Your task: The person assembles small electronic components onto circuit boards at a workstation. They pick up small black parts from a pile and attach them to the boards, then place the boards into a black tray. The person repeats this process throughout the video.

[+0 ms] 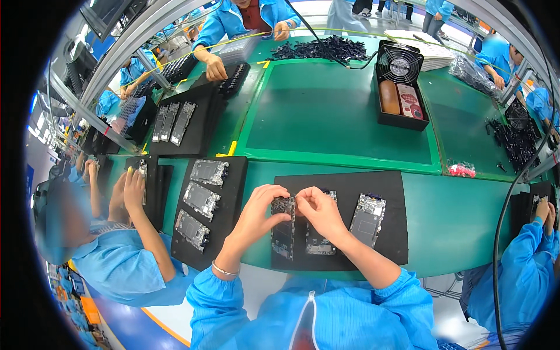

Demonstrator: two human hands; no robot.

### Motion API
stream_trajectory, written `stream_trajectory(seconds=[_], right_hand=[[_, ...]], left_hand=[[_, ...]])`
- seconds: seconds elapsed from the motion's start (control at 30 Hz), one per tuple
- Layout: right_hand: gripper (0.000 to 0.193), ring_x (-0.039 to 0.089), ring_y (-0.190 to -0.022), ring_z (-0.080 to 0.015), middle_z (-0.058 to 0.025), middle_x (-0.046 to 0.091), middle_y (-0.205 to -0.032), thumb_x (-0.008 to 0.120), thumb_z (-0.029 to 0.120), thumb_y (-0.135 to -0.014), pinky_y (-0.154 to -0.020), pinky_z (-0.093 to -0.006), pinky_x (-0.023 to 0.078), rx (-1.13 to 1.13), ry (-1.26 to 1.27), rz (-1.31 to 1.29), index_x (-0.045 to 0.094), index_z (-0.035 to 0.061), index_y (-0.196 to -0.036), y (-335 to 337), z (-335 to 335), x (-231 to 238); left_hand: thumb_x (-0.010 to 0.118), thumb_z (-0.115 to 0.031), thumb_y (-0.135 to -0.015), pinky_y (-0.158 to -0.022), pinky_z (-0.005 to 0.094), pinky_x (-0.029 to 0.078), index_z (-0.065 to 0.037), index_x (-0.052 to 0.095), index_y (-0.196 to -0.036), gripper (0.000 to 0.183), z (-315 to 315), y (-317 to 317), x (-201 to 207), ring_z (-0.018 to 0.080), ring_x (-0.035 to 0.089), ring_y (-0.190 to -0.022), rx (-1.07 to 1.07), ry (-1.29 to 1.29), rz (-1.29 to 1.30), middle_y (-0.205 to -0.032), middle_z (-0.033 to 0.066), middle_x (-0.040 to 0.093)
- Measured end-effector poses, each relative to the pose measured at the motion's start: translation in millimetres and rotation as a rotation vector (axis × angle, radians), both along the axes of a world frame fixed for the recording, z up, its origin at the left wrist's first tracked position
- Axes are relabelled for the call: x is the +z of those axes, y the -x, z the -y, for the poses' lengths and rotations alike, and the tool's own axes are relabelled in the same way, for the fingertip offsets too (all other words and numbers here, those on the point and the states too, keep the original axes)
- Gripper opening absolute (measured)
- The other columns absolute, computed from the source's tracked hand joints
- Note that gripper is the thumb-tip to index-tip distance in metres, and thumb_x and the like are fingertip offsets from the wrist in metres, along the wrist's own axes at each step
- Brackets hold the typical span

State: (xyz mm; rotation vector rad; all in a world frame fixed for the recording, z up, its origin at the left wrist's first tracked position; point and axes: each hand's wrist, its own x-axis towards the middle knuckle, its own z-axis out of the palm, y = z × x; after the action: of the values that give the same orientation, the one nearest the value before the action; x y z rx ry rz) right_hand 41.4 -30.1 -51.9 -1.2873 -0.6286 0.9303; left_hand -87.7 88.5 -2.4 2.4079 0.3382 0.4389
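My left hand (256,214) grips the upper end of a phone circuit board (283,238), thumb and fingers on its sides. The board is held over the left part of a black foam pad (386,185). My right hand (321,214) is closed in a pinch at the board's upper right edge. Whatever its fingertips hold, if anything, is hidden. Under my right hand lies a second circuit board (319,245), partly covered by the hand. Farther right on the pad rests a third circuit board (367,221), slightly turned.
To the left, another black pad (224,236) carries three circuit boards. Beyond the green table (262,256) top's far strip stands a black box (402,121) with a fan (399,62). A black cable (503,216) hangs at right. Co-workers sit on both sides and opposite.
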Motion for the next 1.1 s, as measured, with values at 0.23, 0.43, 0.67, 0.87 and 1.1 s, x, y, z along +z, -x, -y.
stream_trajectory(seconds=[0.23,0.43,0.67,0.87,1.1], right_hand=[[0.017,0.061,-0.079,-0.0092,-0.0052,0.062,-0.088,0.056,0.013,-0.091,-0.073,-0.0244,0.052,0.014,-0.021,-0.039,0.056,-0.0025,-0.099,2,4,3],[0.016,0.06,-0.081,-0.0097,-0.0046,0.061,-0.088,0.054,0.014,-0.093,-0.073,-0.024,0.051,0.037,0.009,-0.041,0.055,-0.0007,-0.098,4,1,-1],[0.013,0.062,-0.079,-0.0138,-0.0063,0.06,-0.087,0.053,0.012,-0.092,-0.072,-0.0261,0.051,-0.045,-0.076,-0.194,0.053,0.0003,-0.097,-35,27,-8],[0.006,0.058,-0.063,-0.0102,-0.0054,0.06,-0.071,0.06,0.006,-0.085,-0.058,-0.0258,0.048,-0.624,0.268,1.004,0.057,0.0035,-0.09,-181,125,-18],[0.025,0.054,-0.096,-0.0267,-0.012,0.055,-0.097,0.057,0.007,-0.078,-0.08,-0.0344,0.047,-0.438,1.329,1.764,0.053,0.0032,-0.102,-291,258,-38]], left_hand=[[0.076,-0.007,-0.066,-0.095,0.0391,0.04,-0.007,0.057,-0.108,0.047,-1,4,-6,0.0305,0.047,-0.113,0.003,0.023,0.022,-0.115,0.0097,0.056],[0.078,-0.007,-0.064,-0.095,0.0387,0.041,-0.007,0.057,-0.106,0.048,-2,7,-6,0.0296,0.049,-0.112,-0.011,0.011,0.043,-0.114,0.0091,0.058],[0.078,-0.005,-0.06,-0.092,0.0388,0.042,-0.007,0.058,-0.102,0.047,1,-12,-4,0.0295,0.051,-0.108,0.041,-0.143,-0.005,-0.109,0.0089,0.059],[0.077,-0.006,-0.061,-0.087,0.0382,0.045,-0.009,0.057,-0.105,0.049,8,-44,-31,0.029,0.051,-0.106,0.164,-0.189,-0.188,-0.107,0.0063,0.058],[0.074,-0.007,-0.069,-0.1,0.0437,0.035,-0.001,0.039,-0.13,0.07,17,-35,-56,0.0386,0.036,-0.12,0.253,-0.193,-0.09,-0.131,0.0182,0.042]])
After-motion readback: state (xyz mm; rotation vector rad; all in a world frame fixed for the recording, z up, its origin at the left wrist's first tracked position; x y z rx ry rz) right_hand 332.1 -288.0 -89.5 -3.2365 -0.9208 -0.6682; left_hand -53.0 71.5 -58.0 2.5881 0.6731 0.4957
